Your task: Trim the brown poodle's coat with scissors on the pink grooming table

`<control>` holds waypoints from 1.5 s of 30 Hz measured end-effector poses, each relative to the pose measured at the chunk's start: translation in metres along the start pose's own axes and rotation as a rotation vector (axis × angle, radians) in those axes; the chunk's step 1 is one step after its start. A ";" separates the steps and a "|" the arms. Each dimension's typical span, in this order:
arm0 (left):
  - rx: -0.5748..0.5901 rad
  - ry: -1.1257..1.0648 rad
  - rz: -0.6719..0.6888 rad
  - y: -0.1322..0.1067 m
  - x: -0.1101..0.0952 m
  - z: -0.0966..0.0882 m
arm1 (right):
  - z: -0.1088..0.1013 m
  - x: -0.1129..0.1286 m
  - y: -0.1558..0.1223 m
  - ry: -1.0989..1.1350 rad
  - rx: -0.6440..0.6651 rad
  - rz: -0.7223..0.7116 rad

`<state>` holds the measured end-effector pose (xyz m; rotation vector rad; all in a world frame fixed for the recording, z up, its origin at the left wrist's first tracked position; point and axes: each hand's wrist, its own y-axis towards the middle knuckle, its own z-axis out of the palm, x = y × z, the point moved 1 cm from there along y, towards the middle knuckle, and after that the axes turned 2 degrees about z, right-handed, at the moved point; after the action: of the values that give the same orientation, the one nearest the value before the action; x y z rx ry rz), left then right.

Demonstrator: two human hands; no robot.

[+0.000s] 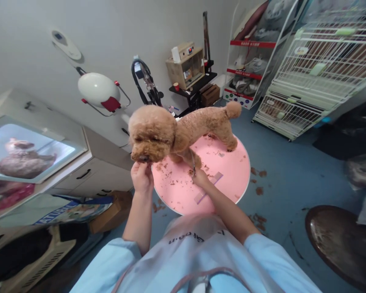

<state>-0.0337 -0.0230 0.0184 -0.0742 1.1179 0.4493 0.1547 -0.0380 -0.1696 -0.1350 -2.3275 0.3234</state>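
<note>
A curly brown poodle (201, 122) stands on a round pink grooming table (177, 199), its head to the left and its round tail to the right. Under its muzzle, my left hand (142, 177) is closed with the fingertips pinched at the chin. My right hand (200, 179) is wrapped round the handles of metal scissors (193, 165), whose blades point up by the dog's front leg. Clipped brown hair (179, 179) lies scattered over the tabletop. Near my right wrist a flat purple-edged strip (209, 188) lies on the table; its kind is unclear.
White wire cages (311, 89) and a shelf rack (251, 42) stand at the back right. A white and red lamp-like device (99, 91) juts from the left wall. Glass-fronted cabinets (88, 171) line the left. Hair clumps (259, 190) dot the blue floor (280, 171).
</note>
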 end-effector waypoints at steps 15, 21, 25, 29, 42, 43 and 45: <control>-0.043 -0.020 0.023 -0.001 0.002 0.000 | -0.005 -0.010 0.006 0.002 0.041 -0.082; -0.034 -0.019 0.031 -0.001 0.002 0.000 | -0.006 -0.013 0.008 0.039 0.063 -0.093; -0.032 -0.033 0.043 -0.001 0.002 0.000 | -0.008 -0.016 0.007 0.082 0.064 -0.094; -0.033 -0.024 0.042 -0.002 0.001 0.002 | -0.008 -0.018 0.007 0.133 0.070 -0.100; -0.100 -0.057 0.033 -0.004 0.002 0.003 | -0.020 -0.028 0.008 0.239 0.143 -0.199; -0.103 -0.058 0.037 -0.003 0.002 0.002 | -0.023 -0.028 0.009 0.236 0.154 -0.208; -0.104 -0.060 0.044 -0.003 0.003 0.002 | -0.029 -0.027 0.012 0.225 0.177 -0.224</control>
<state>-0.0301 -0.0245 0.0162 -0.1270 1.0388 0.5460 0.1940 -0.0258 -0.1718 0.1670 -2.0563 0.3791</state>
